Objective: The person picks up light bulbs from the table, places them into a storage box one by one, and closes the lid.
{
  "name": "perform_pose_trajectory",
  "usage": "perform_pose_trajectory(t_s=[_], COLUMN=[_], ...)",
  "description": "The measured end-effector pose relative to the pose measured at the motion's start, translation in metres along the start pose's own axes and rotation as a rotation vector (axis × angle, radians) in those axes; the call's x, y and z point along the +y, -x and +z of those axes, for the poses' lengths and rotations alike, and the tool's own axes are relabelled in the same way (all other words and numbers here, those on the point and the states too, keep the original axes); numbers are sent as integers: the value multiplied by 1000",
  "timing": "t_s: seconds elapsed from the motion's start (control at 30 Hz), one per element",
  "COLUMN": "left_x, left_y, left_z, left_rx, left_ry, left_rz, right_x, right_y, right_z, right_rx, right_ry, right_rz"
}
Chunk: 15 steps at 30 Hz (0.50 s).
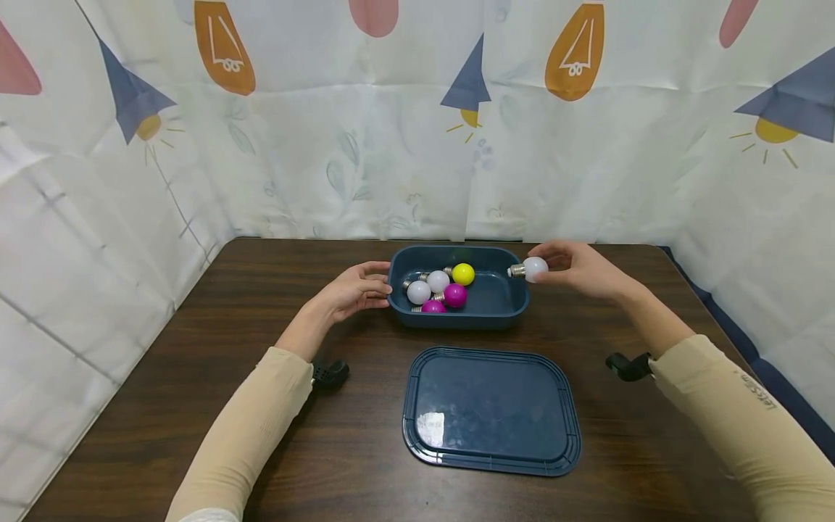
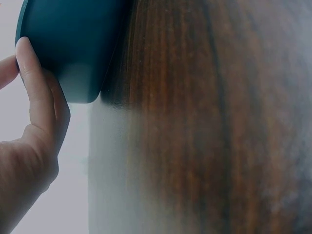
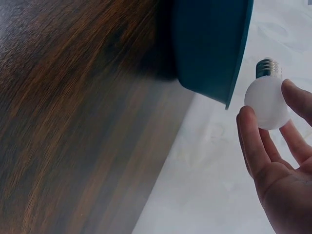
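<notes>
My right hand (image 1: 574, 268) pinches a white light bulb (image 1: 536, 269) by its round glass, just above the right rim of a dark teal box (image 1: 496, 319). The bulb's metal screw base points left, over the box. In the right wrist view, thumb and fingertips (image 3: 247, 113) hold the same white bulb (image 3: 265, 102) beside the box wall (image 3: 209, 44). My left hand (image 1: 359, 291) touches the box's left end with extended fingers. Inside the box lie two white bulbs (image 1: 419, 292), a yellow bulb (image 1: 464, 274) and two magenta bulbs (image 1: 455, 295), grouped toward the left.
A dark blue lid (image 1: 492, 409) with a ridged rim lies flat on the brown wooden table (image 1: 313, 442), in front of the box. Behind the table hangs a white patterned curtain (image 1: 404, 159). Black wrist devices (image 1: 331, 375) sit at both cuffs.
</notes>
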<state>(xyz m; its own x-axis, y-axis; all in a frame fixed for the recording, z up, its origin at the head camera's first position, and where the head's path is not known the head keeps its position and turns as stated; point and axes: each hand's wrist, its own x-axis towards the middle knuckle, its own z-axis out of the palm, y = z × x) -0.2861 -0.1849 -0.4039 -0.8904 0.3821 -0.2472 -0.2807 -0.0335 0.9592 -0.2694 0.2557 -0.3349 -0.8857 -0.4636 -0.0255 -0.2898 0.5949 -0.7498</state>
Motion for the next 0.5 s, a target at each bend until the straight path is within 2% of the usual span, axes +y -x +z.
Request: perform_pose_trajectory(t_s=[0.4, 0.5], left_x=[2, 2], left_y=[1, 2], left_z=[1, 1], left_rx=[-1, -1], left_ry=[7, 2], left_rz=[0, 3], right_x=[-9, -11], right_y=[-12, -15], right_z=[8, 11], right_rx=[-14, -20], right_ry=[-21, -29], right_rz=[7, -15])
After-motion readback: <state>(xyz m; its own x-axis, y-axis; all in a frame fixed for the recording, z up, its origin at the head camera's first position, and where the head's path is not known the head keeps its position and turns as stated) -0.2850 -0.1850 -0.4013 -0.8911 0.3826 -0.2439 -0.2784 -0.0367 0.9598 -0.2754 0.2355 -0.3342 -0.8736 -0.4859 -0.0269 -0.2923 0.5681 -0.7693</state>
